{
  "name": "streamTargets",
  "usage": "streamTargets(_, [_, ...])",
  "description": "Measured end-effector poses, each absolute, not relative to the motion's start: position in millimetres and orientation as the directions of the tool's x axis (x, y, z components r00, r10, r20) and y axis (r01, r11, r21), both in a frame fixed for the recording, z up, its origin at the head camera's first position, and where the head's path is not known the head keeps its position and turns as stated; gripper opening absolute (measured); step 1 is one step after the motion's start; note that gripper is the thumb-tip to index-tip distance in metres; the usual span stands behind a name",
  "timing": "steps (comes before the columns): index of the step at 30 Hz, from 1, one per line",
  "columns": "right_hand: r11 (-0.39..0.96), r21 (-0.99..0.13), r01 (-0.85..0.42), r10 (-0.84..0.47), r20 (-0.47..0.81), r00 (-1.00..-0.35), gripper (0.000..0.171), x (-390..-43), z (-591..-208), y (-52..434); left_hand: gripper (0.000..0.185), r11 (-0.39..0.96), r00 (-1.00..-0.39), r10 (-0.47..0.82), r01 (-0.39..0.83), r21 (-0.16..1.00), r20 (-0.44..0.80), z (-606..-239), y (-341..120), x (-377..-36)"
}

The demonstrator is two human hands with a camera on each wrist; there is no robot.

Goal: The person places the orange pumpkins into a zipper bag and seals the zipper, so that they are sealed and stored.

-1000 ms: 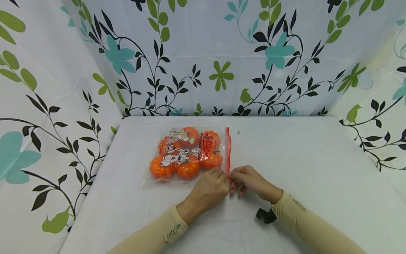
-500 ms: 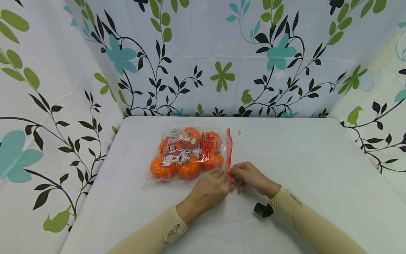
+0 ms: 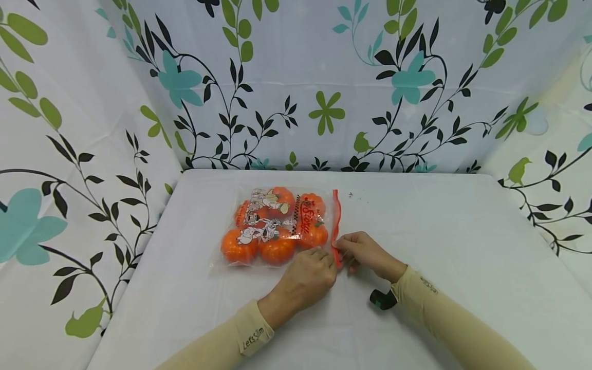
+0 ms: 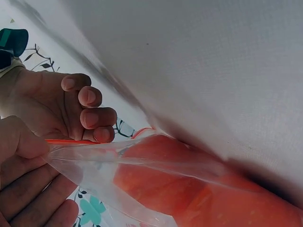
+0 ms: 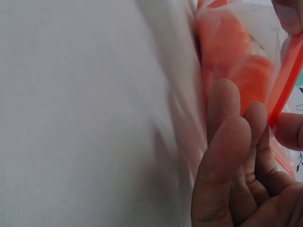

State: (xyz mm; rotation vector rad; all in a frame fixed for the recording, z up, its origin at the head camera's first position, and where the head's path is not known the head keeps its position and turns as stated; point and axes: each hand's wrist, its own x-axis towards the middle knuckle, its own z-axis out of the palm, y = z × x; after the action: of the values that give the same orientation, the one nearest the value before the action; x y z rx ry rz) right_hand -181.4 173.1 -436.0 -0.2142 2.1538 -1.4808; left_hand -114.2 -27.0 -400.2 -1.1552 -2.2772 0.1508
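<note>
A clear zip bag (image 3: 329, 210) with printed cartoon figures lies flat on the white table, its red zipper strip (image 3: 336, 210) along the right side. Several orange pumpkins (image 3: 277, 250) with green stems show through the plastic. At the near end of the strip, my left hand (image 3: 307, 277) pinches the bag's corner; in the left wrist view the thumb (image 4: 28, 142) presses the plastic there. My right hand (image 3: 370, 257) pinches the strip just beyond it, its other fingers (image 5: 227, 146) loosely curled below. The left fingertips are hidden in the head view.
A dark device (image 3: 383, 299) sits at the right wrist, close over the white table (image 3: 439, 221). Cloth printed with leaves and flowers (image 3: 277, 77) rises behind the table and on both sides.
My right hand has slid a little way up the red strip, away from my left hand. My left hand stays at the corner. The head view has shifted slightly.
</note>
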Motion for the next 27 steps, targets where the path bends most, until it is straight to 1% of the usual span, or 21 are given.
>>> streamTargets(13, [0.416, -0.894, 0.166, -0.351, -0.326, -0.878, 0.029, -189, -433, 170, 0.013, 0.612, -0.439, 0.764, 0.724, -0.318, 0.472, -399, -26, -114])
streamTargets(27, [0.405, -0.897, 0.176, -0.312, -0.317, -0.896, 0.031, -201, -437, 166, 0.016, 0.595, -0.438, 0.779, 0.741, -0.311, 0.448, -397, -25, -113])
